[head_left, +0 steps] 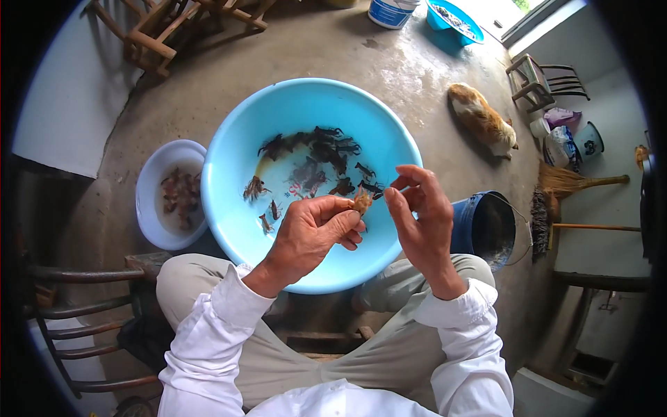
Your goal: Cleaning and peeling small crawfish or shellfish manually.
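Note:
A large light-blue basin (229, 125) stands between my knees, holding several dark crayfish (333, 149) in shallow water. Over its near right part, my left hand (313, 226) pinches a pale brown crayfish (362, 200) between thumb and fingers. Just right of that crayfish my right hand (424, 219) is raised, its fingers bent and apart from the thumb, with nothing seen between them. Beside the large basin on the left, a small white basin (149, 191) holds reddish-brown crayfish pieces (182, 198) in cloudy water.
A dark blue bucket (465, 226) with a wire handle stands close on my right. A brown and white dog (479, 118) lies beyond it. Brooms (583, 181) lean by the right wall. A wooden chair (90, 326) is at my left; a blue bowl (445, 24) sits far off.

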Tool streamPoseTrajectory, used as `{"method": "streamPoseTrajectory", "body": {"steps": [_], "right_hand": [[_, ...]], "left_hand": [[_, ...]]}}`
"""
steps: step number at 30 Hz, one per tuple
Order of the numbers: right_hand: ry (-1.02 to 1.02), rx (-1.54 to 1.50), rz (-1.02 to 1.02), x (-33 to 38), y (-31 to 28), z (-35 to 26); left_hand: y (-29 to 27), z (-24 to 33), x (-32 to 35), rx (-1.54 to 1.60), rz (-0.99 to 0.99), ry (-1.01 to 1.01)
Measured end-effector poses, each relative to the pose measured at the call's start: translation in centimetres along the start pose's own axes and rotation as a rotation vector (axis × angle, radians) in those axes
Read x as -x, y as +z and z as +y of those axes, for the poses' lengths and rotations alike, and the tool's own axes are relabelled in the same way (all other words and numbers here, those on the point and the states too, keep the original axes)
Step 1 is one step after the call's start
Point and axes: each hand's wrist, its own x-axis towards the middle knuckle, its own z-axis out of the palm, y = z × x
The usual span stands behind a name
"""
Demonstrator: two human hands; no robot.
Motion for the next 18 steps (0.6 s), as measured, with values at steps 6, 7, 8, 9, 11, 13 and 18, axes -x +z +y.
{"method": "streamPoseTrajectory", "body": {"steps": [6, 7, 8, 9, 11, 13, 18], "right_hand": [[-0.361, 0.148, -0.155, 0.9, 0.2, -0.1], [-0.375, 0.158, -0.147, 0.8, 0.5, 0.0], [-0.389, 0.169, -0.139, 0.8, 0.6, 0.1], [-0.401, 0.181, -0.148, 0.8, 0.6, 0.2], [-0.401, 0.194, -0.143, 0.8, 0.7, 0.3], [-0.398, 0.212, -0.137, 1.0, 0.8, 0.4], [-0.37, 0.24, -0.136, 1.4, 0.7, 0.8]], "left_hand": [[0.0, 0.1, -0.2, 0.102, 0.011, -0.013], [0.1, 0.2, -0.2, 0.098, 0.008, -0.007], [0.1, 0.0, -0.2, 0.1, 0.006, -0.012], [0.0, -0.1, -0.2, 0.072, 0.0, 0.003], [-0.1, -0.2, -0.2, 0.043, -0.003, 0.019], [-0.2, -0.3, -0.3, 0.036, -0.011, 0.009], [0.1, -0.6, -0.2, 0.039, 0.013, 0.023]]}}
